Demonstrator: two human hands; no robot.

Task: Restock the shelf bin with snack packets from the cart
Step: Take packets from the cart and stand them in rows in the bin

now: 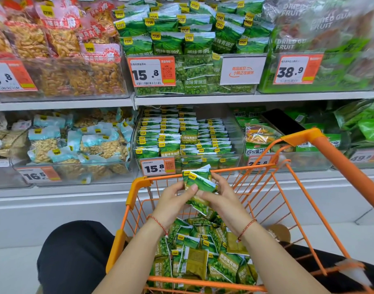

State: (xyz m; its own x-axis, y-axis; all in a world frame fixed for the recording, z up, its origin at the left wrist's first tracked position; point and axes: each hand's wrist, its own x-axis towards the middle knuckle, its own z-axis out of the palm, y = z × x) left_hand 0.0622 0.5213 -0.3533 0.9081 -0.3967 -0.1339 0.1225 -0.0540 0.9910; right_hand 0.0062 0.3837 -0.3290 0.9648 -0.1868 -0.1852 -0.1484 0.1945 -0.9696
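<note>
Head view, hands over cart. At centre frame the left hand (175,195) and the right hand (219,195) together hold a small stack of green snack packets (197,180) above the orange wire cart (296,187); the fingers of both hands are curled round the stack, the left thumb pressed on its front face, and the lower packets fan downward between the palms. How many packets make up the stack cannot be told. More packets of the same kind lie heaped in the cart basket at lower centre (203,255). The likely target, a clear shelf bin (235,162) at middle centre just beyond the cart's far rim, already holds neat rows of matching green packets behind a price tag (157,166) reading 15.8. Risks, as judged from this arrangement: the stack is loosely squared and its lower packets may slip from the grip and fall back into the cart or to the floor when lifted over the rim; the bin looks nearly full, so pushed-in packets could topple the standing rows or spill over the front wall; a similar green packet fills the bin on the upper shelf (194,49), so a misplacement there is possible.
</note>
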